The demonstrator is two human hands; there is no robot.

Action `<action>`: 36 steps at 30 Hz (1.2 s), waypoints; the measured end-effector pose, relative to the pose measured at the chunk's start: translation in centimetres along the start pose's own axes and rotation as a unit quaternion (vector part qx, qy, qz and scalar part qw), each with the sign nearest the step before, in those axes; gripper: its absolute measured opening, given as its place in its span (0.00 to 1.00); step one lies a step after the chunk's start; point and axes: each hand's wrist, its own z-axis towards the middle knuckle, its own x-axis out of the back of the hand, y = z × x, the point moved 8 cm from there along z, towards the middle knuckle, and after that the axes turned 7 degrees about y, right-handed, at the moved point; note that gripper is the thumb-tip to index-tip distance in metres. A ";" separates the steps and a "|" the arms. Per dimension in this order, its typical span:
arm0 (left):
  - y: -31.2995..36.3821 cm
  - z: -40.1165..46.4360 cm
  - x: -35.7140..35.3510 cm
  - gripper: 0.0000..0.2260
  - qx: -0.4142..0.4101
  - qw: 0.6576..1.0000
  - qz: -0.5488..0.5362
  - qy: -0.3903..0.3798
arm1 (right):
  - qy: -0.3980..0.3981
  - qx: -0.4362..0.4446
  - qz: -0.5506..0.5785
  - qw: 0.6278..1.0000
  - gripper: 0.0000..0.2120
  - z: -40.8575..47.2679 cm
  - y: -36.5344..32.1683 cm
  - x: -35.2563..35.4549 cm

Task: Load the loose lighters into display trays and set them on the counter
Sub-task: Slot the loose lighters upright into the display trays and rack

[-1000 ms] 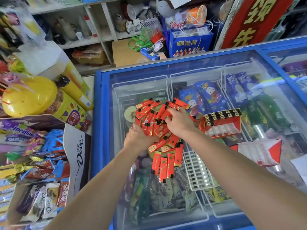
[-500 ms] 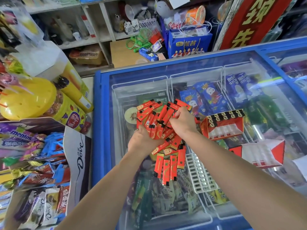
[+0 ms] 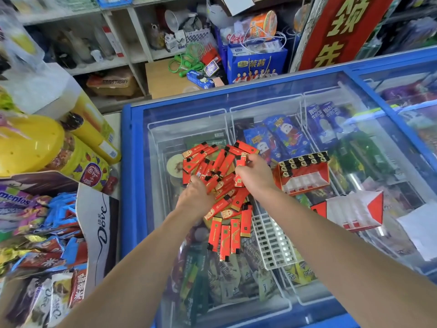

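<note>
A heap of loose red lighters (image 3: 221,176) lies on the glass lid of the freezer (image 3: 212,100). My left hand (image 3: 197,194) rests on the heap's left side, fingers curled into the lighters. My right hand (image 3: 254,175) sits on the heap's right side and pinches one red lighter (image 3: 241,162) upright. A red display tray (image 3: 303,172) stands to the right, its back row filled with black-topped lighters. A second red and white tray (image 3: 354,210) lies empty further right. A white plastic grid insert (image 3: 272,242) lies beside the heap.
Candy boxes and a Dove carton (image 3: 99,223) crowd the counter on the left, next to a yellow jar (image 3: 30,144). Shelves with goods and a blue box (image 3: 256,63) stand behind the freezer. A white paper (image 3: 421,230) lies at the right edge.
My right hand has lifted one lighter upright out of the heap. My left hand has shifted slightly deeper into the pile. The trays have not moved.
</note>
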 end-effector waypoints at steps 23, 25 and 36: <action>-1.3 -0.1 1.1 0.12 0.113 0.853 -0.502 -0.084 | -0.115 0.369 -0.564 0.729 0.21 1.3 -4.3 -5.8; -1.3 0.0 1.2 0.12 0.115 0.850 -0.509 -0.078 | -0.111 0.363 -0.578 0.722 0.19 1.6 -4.2 -5.7; 1.5 -0.5 0.8 0.06 0.094 0.865 -0.487 -0.071 | -0.111 0.373 -0.450 0.804 0.22 0.1 -5.0 -1.9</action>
